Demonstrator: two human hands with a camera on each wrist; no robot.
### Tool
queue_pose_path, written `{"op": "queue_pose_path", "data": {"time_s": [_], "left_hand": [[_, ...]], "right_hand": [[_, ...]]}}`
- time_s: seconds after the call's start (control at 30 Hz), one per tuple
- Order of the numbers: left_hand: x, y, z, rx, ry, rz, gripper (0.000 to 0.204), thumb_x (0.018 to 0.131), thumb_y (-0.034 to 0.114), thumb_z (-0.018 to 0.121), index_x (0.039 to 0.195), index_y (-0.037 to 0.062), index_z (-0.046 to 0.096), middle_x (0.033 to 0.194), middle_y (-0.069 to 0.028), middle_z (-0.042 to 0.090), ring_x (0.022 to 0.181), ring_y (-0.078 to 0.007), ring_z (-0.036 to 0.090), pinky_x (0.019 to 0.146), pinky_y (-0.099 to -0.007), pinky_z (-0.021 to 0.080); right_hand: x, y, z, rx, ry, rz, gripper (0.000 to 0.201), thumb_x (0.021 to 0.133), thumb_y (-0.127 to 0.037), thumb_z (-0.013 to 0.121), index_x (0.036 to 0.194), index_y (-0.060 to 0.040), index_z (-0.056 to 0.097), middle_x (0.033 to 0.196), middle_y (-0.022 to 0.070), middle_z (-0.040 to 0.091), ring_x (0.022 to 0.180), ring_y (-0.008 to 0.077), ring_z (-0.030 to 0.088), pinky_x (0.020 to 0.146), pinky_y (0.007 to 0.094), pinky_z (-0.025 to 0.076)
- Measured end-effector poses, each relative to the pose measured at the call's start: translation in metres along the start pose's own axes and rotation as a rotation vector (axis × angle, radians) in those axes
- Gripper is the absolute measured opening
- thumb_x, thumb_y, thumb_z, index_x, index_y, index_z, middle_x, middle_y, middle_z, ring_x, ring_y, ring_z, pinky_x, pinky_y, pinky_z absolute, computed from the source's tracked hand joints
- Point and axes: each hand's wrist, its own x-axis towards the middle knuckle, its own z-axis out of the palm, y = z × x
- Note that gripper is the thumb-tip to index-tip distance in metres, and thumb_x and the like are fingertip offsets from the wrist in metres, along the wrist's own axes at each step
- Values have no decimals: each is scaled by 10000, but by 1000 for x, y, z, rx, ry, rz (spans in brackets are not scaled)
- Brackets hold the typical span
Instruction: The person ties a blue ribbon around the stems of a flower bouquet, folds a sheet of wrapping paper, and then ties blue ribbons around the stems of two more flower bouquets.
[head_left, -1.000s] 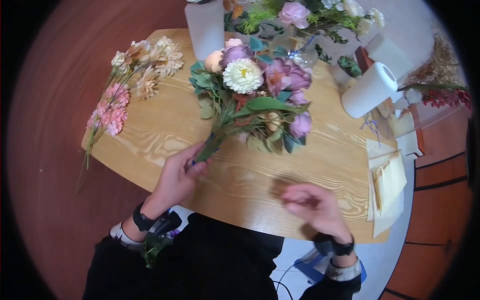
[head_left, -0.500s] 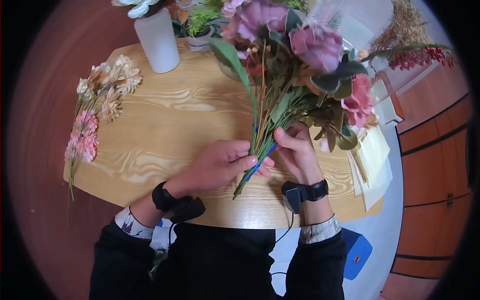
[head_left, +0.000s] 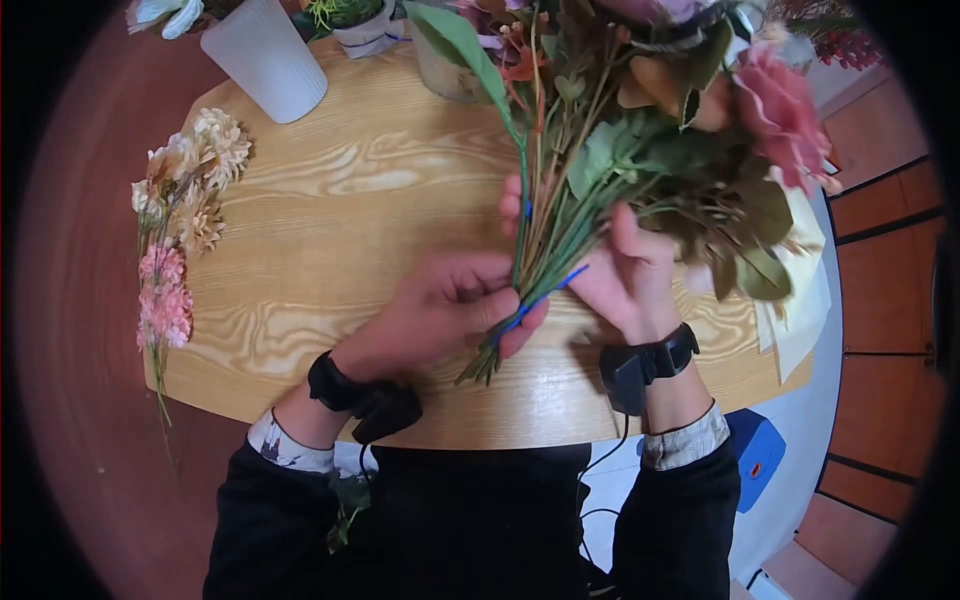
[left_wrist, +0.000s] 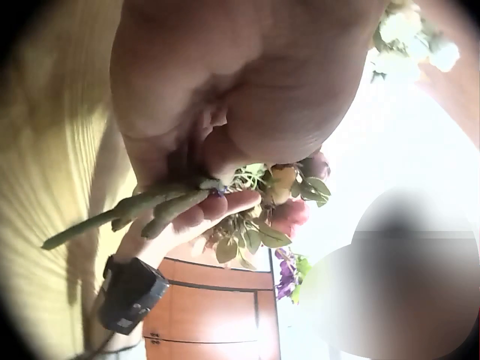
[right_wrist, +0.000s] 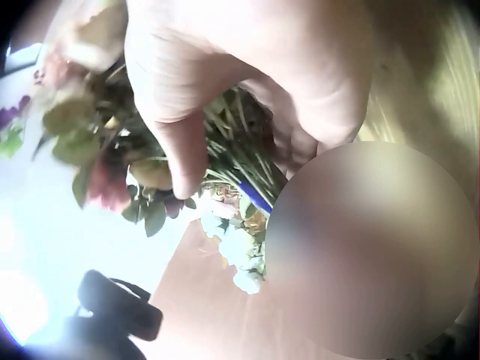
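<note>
Clock directions are read in the head view from the blue tie on the stems, with twelve o'clock away from the person. A white vase is seen between ten and eleven, and a potted plant at eleven. Loose cream flowers are laid at ten and pink flowers at nine, well apart from the hands. Sheets of pale paper are set at three, partly covered by leaves of the bouquet; the far right of the table is also hidden by its blooms.

The bouquet is held above the near part of the table, right of centre. Its long axis is tilted, with the blooms pointed towards one o'clock and the cut stem ends towards seven; one large leaf is angled to eleven.

The lower stems are pinched near the tie between thumb and curled fingers of the left hand. Higher up, the stems are cradled loosely by the right hand, its thumb spread and its fingers passed behind them.

The table is wood-grained and curved at its edges. A reddish-brown cabinet is seen at three, and a blue box at four, below the table.
</note>
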Motion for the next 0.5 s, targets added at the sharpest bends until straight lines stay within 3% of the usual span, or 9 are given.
{"op": "queue_pose_path", "data": {"time_s": [0.07,0.13,0.17,0.2,0.23,0.27,0.33,0.37,0.5], "left_hand": [[-3,-2,6,-321,-138,-26,326,933,237,530,1148,-8,533,777,-35,529,640,-116,496,596,-253,410],[-5,-1,9,-569,-192,-84,243,941,167,498,1087,-22,540,804,-53,550,662,-128,515,622,-270,418],[-6,-1,11,-814,-244,-141,175,949,97,465,1025,-36,548,830,-71,570,683,-140,534,648,-288,426],[-5,-1,11,-815,-248,-148,175,949,97,465,1025,-36,548,830,-71,570,683,-140,534,648,-288,426],[-5,-2,9,-612,-192,-124,189,954,105,462,1043,-39,546,876,-87,588,704,-150,554,665,-293,443],[-4,-2,8,-408,-136,-95,203,959,113,459,1061,-41,544,922,-104,607,726,-161,574,681,-298,459],[-2,5,13,-319,-26,-76,199,950,101,481,1067,-46,544,961,-114,619,767,-167,598,700,-295,477],[-2,8,15,-233,91,-56,198,941,90,503,1072,-52,544,1001,-125,631,808,-174,621,718,-291,494],[-1,3,21,10,120,-18,218,906,66,568,1091,-47,553,1025,-125,641,861,-155,640,744,-260,509]], "right_hand": [[0,4,7,198,-186,8,993,701,-302,782,1405,55,178,1391,281,331,1281,371,373,1076,495,301],[0,0,10,188,-239,7,1021,689,-313,794,1412,44,168,1351,260,394,1238,357,431,1067,488,323],[-2,-3,9,53,-218,49,992,707,-317,781,1411,38,179,1305,247,440,1216,346,457,1062,489,332],[-6,-7,7,-82,-196,87,963,725,-320,768,1410,32,190,1258,234,487,1193,335,483,1057,489,341],[-11,-7,4,-166,-116,61,758,788,-271,716,1356,6,296,1088,182,567,1089,305,558,984,461,427],[-12,-4,0,-168,-113,54,758,788,-271,716,1356,6,296,1088,182,567,1089,305,558,984,461,427],[-9,3,-9,-102,25,-39,490,844,-208,653,1223,-25,403,970,130,568,971,279,597,855,421,504],[-11,3,-7,-180,106,-77,351,859,-177,641,1117,-50,441,877,92,547,791,243,607,711,378,538],[-16,3,4,-438,318,-172,329,836,-178,683,1059,-42,484,814,93,552,714,213,611,630,345,541]]}}
